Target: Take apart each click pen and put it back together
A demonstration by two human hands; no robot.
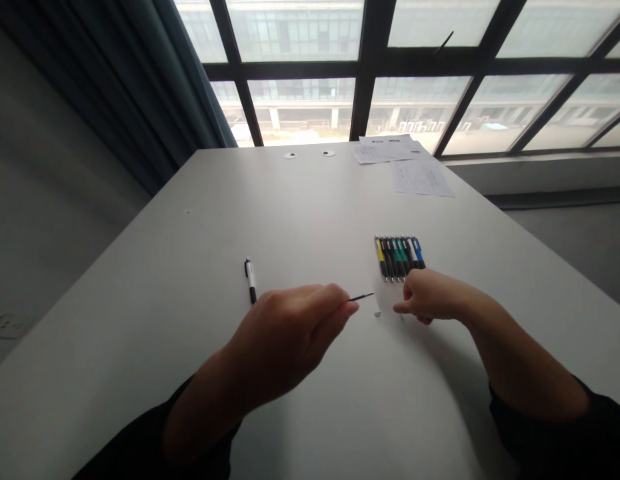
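Observation:
My left hand (295, 333) is closed in a pinch on a thin dark pen refill (361, 297), its pointed end towards the right. To the right, my right hand (430, 297) hovers low over the table with its fingers mostly curled and one digit pointing left. Whatever it may hold is hidden. Between the hands lies a small grey piece (377, 314), too small to identify. Just beyond my right hand is a row of several click pens (399, 259) with yellow, black, green, white and blue barrels. A white and black pen (251, 280) lies beyond my left hand, its lower end partly covered.
Both hands work over a white table (200, 360). Printed papers (423, 177) rest at its far right corner, with two small white oval pieces (290, 156) along the far edge. Windows stand behind it, and a dark curtain (140, 87) hangs at the left.

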